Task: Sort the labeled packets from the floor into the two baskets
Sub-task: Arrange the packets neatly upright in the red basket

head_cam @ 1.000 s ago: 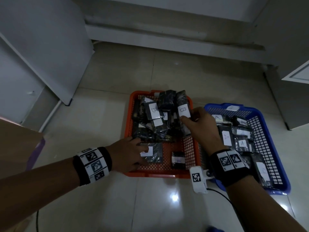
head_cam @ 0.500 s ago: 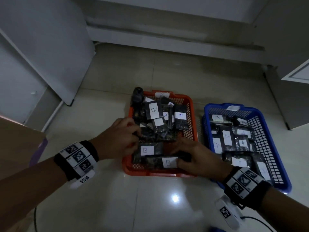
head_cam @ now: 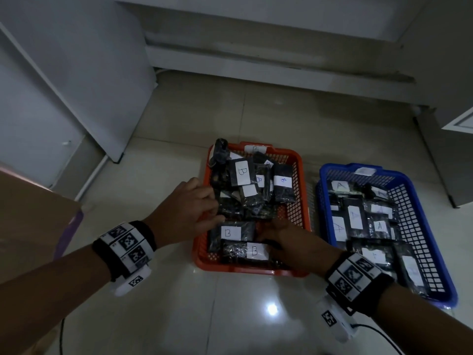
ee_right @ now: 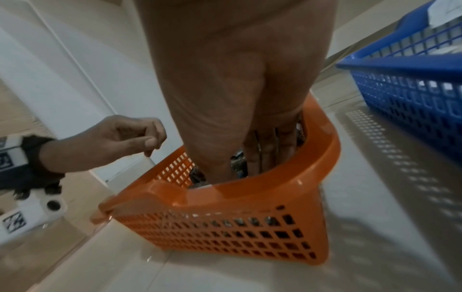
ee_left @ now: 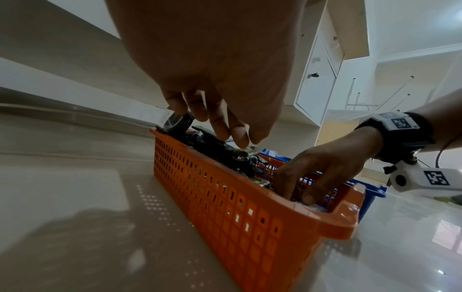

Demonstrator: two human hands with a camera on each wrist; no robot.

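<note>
An orange basket (head_cam: 256, 271) on the tiled floor holds several black packets labelled B (head_cam: 242, 172). To its right a blue basket (head_cam: 435, 252) holds several packets labelled A (head_cam: 355, 216). My right hand (head_cam: 271, 242) reaches into the orange basket's near end. Its thumb and straight fingers (ee_right: 270, 148) grip the right end of the nearest B packet (head_cam: 238, 252). My left hand (head_cam: 213, 208) hovers at the basket's left side. Its fingers (ee_left: 225, 130) hang loosely curled over the packets and hold nothing. In the right wrist view the left hand (ee_right: 152, 144) sits above the orange rim (ee_right: 250, 189).
A brown cardboard box (head_cam: 30, 213) stands at the left, with a white cabinet door (head_cam: 76, 85) behind it. A low wall ledge (head_cam: 256, 60) runs along the back, and another cabinet (head_cam: 455, 149) stands at the right. A thin cable (head_cam: 378, 331) trails by my right wrist.
My right hand carried a B packet from the far pile down to the orange basket's near edge. My left hand moved from the near-left packet up to the basket's left side.
</note>
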